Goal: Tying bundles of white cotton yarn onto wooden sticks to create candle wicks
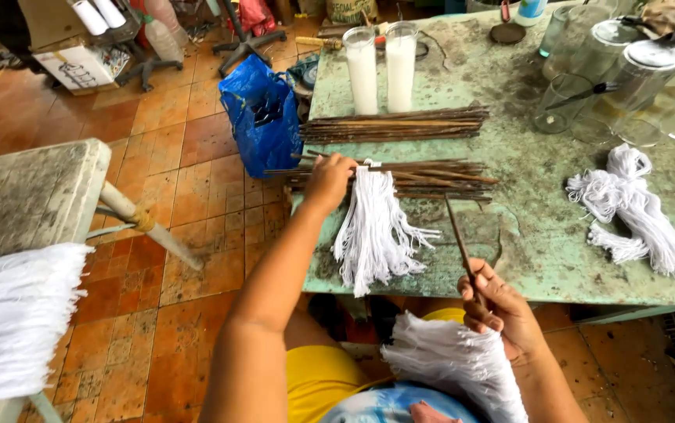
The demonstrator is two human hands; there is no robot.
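- Nearest, the right hand (pixel 500 307) is closed around one thin brown stick (pixel 460 244) held upright, with a bunch of white threads (pixel 456 362) hanging over the wrist and lap; how the threads are fastened to it is hidden by the fingers.
- On the table edge, a finished-looking white tassel (pixel 375 229) hangs from the nearer stick pile (pixel 400 177).
- The left hand (pixel 328 178) rests on that pile, fingers curled over the stick ends; it may be picking one out, but the grip cannot be made out.
- Farther back lie a second stick bundle (pixel 394 125) and loose white thread (pixel 637 210), seemingly unused, so much looks left to do.
- Beyond stand two white candles in glasses (pixel 381 69); the empty jars (pixel 627 78) are cut off at the frame's top.
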